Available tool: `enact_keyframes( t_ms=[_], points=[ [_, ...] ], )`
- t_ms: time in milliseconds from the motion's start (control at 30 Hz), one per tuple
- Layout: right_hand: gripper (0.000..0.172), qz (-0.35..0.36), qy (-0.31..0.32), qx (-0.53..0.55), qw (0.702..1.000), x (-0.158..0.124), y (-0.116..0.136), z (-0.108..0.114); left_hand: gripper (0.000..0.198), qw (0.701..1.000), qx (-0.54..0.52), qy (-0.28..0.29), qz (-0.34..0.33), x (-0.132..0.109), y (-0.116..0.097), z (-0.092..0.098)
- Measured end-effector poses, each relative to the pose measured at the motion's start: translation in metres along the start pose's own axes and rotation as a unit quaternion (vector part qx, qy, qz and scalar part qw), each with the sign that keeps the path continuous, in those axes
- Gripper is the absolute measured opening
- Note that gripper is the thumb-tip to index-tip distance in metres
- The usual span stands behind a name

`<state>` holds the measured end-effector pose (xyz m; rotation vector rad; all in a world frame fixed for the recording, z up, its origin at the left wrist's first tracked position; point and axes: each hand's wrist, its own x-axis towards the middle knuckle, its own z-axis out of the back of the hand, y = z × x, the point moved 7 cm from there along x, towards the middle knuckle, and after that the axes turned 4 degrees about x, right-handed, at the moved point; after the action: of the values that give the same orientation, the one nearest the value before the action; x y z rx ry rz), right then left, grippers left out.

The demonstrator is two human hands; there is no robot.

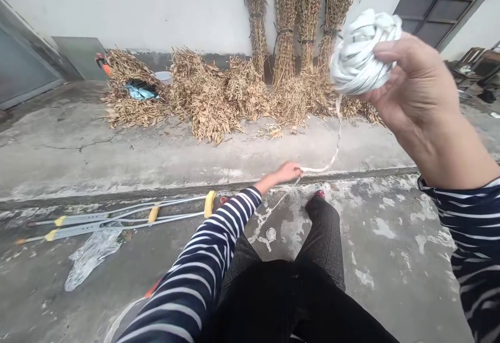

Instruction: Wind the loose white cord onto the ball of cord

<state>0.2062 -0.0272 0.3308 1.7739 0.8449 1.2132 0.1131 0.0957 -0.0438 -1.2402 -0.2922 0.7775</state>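
Observation:
Raised at the upper right, my right hand (pixel 420 80) is closed around a ball of white cord (pixel 365 53), with the thumb pressed on its side. A strand of cord (pixel 336 147) hangs from the ball and curves down to my left hand (pixel 288 171), low in the middle of the view. The fingers of that hand are pinched on the strand. Below it, more loose cord trails toward the ground between my feet, where a small round whitish thing (pixel 270 235) lies; its kind is unclear.
A pair of crutches (pixel 128 218) lies at the left, beside a clear plastic bag (pixel 96 254). A low concrete step (pixel 156 160) crosses in front of me. Dried plant heaps (pixel 213 93) and upright stalk bundles (pixel 287 30) line the white wall (pixel 156 9).

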Motion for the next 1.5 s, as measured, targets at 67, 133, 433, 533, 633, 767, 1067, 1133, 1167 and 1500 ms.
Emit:
enact_keyframes(
  t_ms=[67,133,433,533,633,767,1067,1133,1167,1500],
  points=[
    [0.025,-0.035,-0.002,0.001,0.999,-0.001,-0.011,0.003,0.009,0.997,0.049,0.061,0.011,-0.018,0.016,-0.021],
    [0.026,-0.078,0.004,0.015,0.997,-0.002,-0.027,0.006,0.004,0.994,0.093,0.043,0.037,-0.041,0.041,-0.009],
    [0.030,-0.270,0.123,-0.011,0.955,-0.010,-0.105,0.004,0.048,0.958,-0.072,-0.256,-0.106,-0.088,-0.044,0.104],
    [0.029,-0.288,0.150,-0.024,0.945,-0.013,-0.118,-0.001,0.051,0.929,-0.123,-0.247,-0.246,-0.086,-0.115,0.089],
    [0.031,-0.298,0.152,-0.022,0.942,-0.015,-0.122,-0.002,0.034,0.914,-0.123,-0.269,-0.277,-0.080,-0.142,0.076],
    [0.037,-0.273,0.128,0.000,0.953,-0.014,-0.115,0.001,0.022,0.928,-0.130,-0.252,-0.243,-0.073,-0.127,0.065],
    [0.036,-0.244,0.128,-0.004,0.961,-0.011,-0.113,-0.003,0.038,0.939,-0.194,-0.194,-0.206,-0.076,-0.103,0.052],
    [0.034,-0.238,0.121,0.003,0.964,-0.010,-0.113,-0.002,0.038,0.942,-0.196,-0.188,-0.199,-0.080,-0.097,0.052],
    [0.034,-0.236,0.116,0.005,0.965,-0.008,-0.112,0.000,0.037,0.947,-0.192,-0.180,-0.187,-0.083,-0.090,0.051],
    [0.037,-0.182,0.069,0.038,0.980,0.015,-0.080,0.025,0.016,0.980,0.069,-0.148,0.113,-0.122,0.073,0.052]
  ],
)
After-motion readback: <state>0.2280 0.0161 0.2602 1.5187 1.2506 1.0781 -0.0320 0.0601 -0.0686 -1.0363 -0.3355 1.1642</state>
